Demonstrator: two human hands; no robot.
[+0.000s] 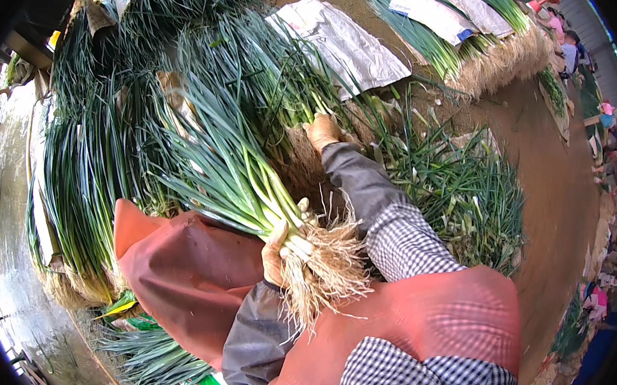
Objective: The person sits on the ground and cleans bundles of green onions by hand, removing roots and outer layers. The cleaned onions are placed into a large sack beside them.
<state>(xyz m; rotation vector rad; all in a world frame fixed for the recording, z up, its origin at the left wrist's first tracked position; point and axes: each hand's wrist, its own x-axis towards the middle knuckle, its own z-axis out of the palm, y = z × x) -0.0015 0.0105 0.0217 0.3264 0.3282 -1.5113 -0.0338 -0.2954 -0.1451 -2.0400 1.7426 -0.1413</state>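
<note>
A bunch of green onions [261,188] lies across my lap, long green leaves pointing up and left, pale stringy roots [325,260] hanging over my red apron [204,262]. My left hand [274,253] grips this bunch around its white stalks, just above the roots. Farther off, at the end of my outstretched right arm, my right hand [324,131] is closed at the stalk bases of more green onions [300,97] in the pile. Its fingertips are partly hidden, so how many stalks it holds cannot be told.
Rows of bundled green onions [103,172] stand to the left. A white woven sack [342,46] lies ahead. Loose trimmed leaves [463,195] are heaped at the right. Another stack of onions [470,30] under sacks is at upper right. Several people [571,51] are along the far right edge.
</note>
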